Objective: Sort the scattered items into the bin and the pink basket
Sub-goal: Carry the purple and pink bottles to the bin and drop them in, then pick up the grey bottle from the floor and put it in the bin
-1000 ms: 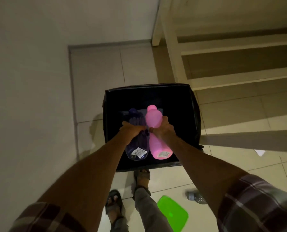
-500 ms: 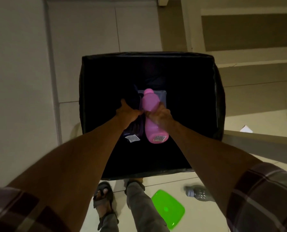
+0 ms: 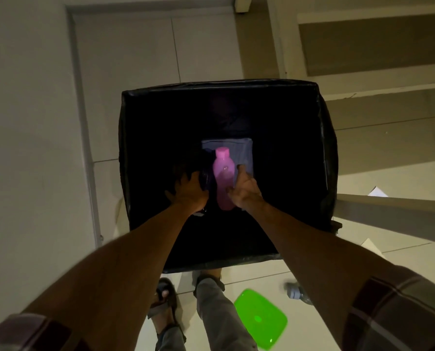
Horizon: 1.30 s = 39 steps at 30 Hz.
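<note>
A black square bin [image 3: 219, 85] lined with a dark bag stands on the tiled floor below me. At its bottom lies a pink bottle [image 3: 222, 173], cap pointing away, on a pale grey sheet [image 3: 241, 150]. Left of it a dark purple bottle [image 3: 205, 179] is barely visible in the shadow. Both my arms reach down into the bin. My left hand [image 3: 188, 192] hovers over the dark bottle with fingers spread. My right hand [image 3: 247, 191] is open beside the pink bottle, its fingertips just touching the bottle's side. No pink basket is in view.
A bright green lid [image 3: 260, 320] and a clear plastic bottle [image 3: 296, 292] lie on the floor behind the bin, near my sandalled feet [image 3: 164, 297]. A white paper [image 3: 377, 192] lies at the right. Stair steps rise at the right, and a wall runs along the left.
Both hands lowered the two bottles deep into the bin and let them go. The pink bottle now lies on the bottom, and my view has moved closer over the bin.
</note>
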### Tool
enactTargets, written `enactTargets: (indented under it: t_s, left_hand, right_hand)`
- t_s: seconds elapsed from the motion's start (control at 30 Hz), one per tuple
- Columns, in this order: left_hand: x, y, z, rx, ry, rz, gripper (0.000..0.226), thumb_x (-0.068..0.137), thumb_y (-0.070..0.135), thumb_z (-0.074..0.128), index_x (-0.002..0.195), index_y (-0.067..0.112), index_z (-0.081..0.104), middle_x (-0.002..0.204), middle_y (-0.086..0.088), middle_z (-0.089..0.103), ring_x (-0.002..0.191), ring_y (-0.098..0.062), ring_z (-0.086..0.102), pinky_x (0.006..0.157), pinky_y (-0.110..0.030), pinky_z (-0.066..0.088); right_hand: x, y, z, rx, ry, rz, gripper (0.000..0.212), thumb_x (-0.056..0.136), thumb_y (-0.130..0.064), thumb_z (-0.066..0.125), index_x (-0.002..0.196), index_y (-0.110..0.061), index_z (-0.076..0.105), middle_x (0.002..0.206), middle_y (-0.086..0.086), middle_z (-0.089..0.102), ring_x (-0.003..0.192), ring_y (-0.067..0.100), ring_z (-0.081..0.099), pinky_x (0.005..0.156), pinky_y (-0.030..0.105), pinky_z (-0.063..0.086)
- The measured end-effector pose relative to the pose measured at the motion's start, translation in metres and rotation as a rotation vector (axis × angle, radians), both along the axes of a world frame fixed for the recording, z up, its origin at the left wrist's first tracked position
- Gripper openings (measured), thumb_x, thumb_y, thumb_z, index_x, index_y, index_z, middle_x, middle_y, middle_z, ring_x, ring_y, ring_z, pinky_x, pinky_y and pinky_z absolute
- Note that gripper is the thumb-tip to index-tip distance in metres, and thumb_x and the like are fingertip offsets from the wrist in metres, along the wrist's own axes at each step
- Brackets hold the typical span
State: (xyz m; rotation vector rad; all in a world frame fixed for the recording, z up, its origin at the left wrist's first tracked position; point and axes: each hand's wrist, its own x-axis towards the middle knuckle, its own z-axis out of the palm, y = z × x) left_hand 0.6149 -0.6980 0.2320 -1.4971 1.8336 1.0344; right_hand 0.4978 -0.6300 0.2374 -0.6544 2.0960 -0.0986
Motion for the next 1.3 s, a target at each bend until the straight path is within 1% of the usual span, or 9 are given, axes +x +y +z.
enactTargets:
  t_s: [0.13, 0.3, 0.47, 0.57, 0.7, 0.87, 1.0, 1.17, 1.3]
  left_hand:
    - [0.003, 0.005, 0.015, -0.095, -0.011, -0.11, 0.067, 0.093, 0.032, 0.055, 0.15, 0.028, 0.02, 0.158, -0.009, 0.017, 0.146, -0.034, 0.015, 0.116, -0.062, 0.006]
    - [0.014, 0.007, 0.028, -0.2, 0.017, -0.237, 0.066, 0.093, 0.037, 0.053, 0.149, 0.027, 0.021, 0.158, -0.009, 0.017, 0.147, -0.032, 0.014, 0.116, -0.062, 0.008]
    - [0.029, 0.008, 0.047, -0.299, 0.104, -0.333, 0.069, 0.094, 0.043, 0.05, 0.151, 0.025, 0.017, 0.159, -0.01, 0.017, 0.147, -0.033, 0.015, 0.117, -0.061, 0.008]
    - [0.042, 0.012, 0.065, -0.422, 0.142, -0.425, 0.068, 0.095, 0.049, 0.044, 0.152, 0.023, 0.017, 0.159, -0.011, 0.018, 0.147, -0.032, 0.015, 0.117, -0.06, 0.004]
    - [0.064, 0.025, 0.093, -0.62, 0.174, -0.527, 0.074, 0.094, 0.057, 0.038, 0.153, 0.021, 0.012, 0.16, -0.012, 0.019, 0.148, -0.031, 0.016, 0.118, -0.058, 0.003]
    - [0.1, 0.049, 0.145, -0.7, 0.193, -0.597, 0.074, 0.095, 0.061, 0.028, 0.153, 0.024, 0.005, 0.161, -0.011, 0.014, 0.149, -0.032, 0.01, 0.118, -0.057, -0.002]
    - [0.129, 0.082, 0.173, -0.745, 0.209, -0.671, 0.073, 0.095, 0.062, 0.025, 0.154, 0.024, 0.002, 0.162, -0.01, 0.011, 0.149, -0.031, 0.007, 0.118, -0.056, -0.001]
    - [0.144, 0.127, 0.174, -0.745, 0.257, -0.746, 0.076, 0.094, 0.063, 0.025, 0.154, 0.024, -0.002, 0.162, -0.013, 0.006, 0.15, -0.032, 0.003, 0.118, -0.056, -0.003]
    - [0.138, 0.181, 0.17, -0.726, 0.266, -0.846, 0.076, 0.093, 0.065, 0.022, 0.154, 0.025, -0.002, 0.162, -0.013, 0.002, 0.15, -0.032, 0.0, 0.118, -0.057, -0.004]
  right_hand:
    - [0.005, 0.005, 0.01, -0.026, 0.046, 0.065, 0.061, 0.092, -0.018, 0.059, 0.144, -0.01, 0.028, 0.134, 0.018, 0.048, 0.12, 0.033, 0.052, 0.095, 0.037, 0.047]
    - [0.014, 0.011, 0.028, -0.074, 0.069, 0.097, 0.058, 0.094, -0.021, 0.056, 0.143, -0.008, 0.029, 0.133, 0.02, 0.048, 0.119, 0.036, 0.05, 0.098, 0.042, 0.046]
    - [0.029, 0.026, 0.05, -0.161, 0.196, 0.169, 0.052, 0.094, -0.031, 0.055, 0.137, -0.007, 0.036, 0.132, 0.018, 0.05, 0.12, 0.035, 0.049, 0.097, 0.043, 0.044]
    - [0.041, 0.037, 0.068, -0.2, 0.283, 0.22, 0.064, 0.095, -0.042, 0.051, 0.145, -0.009, 0.028, 0.141, 0.017, 0.043, 0.127, 0.034, 0.043, 0.105, 0.043, 0.039]
    - [0.059, 0.052, 0.099, -0.198, 0.435, 0.249, 0.075, 0.096, -0.055, 0.037, 0.153, -0.013, 0.011, 0.148, 0.016, 0.035, 0.134, 0.032, 0.036, 0.109, 0.044, 0.036]
    - [0.095, 0.085, 0.152, -0.318, 0.553, 0.171, 0.073, 0.097, -0.057, 0.034, 0.153, -0.016, 0.013, 0.153, 0.015, 0.029, 0.142, 0.03, 0.027, 0.116, 0.046, 0.027]
    - [0.123, 0.125, 0.177, -0.378, 0.679, 0.162, 0.07, 0.097, -0.057, 0.033, 0.151, -0.015, 0.018, 0.152, 0.014, 0.03, 0.142, 0.029, 0.026, 0.116, 0.046, 0.026]
    - [0.139, 0.181, 0.178, -0.327, 0.694, 0.181, 0.071, 0.097, -0.058, 0.028, 0.153, -0.016, 0.013, 0.158, 0.013, 0.022, 0.146, 0.029, 0.018, 0.119, 0.048, 0.019]
    - [0.151, 0.25, 0.175, -0.283, 0.654, 0.115, 0.07, 0.098, -0.057, 0.026, 0.154, -0.018, 0.012, 0.159, 0.015, 0.018, 0.148, 0.03, 0.014, 0.12, 0.049, 0.011]
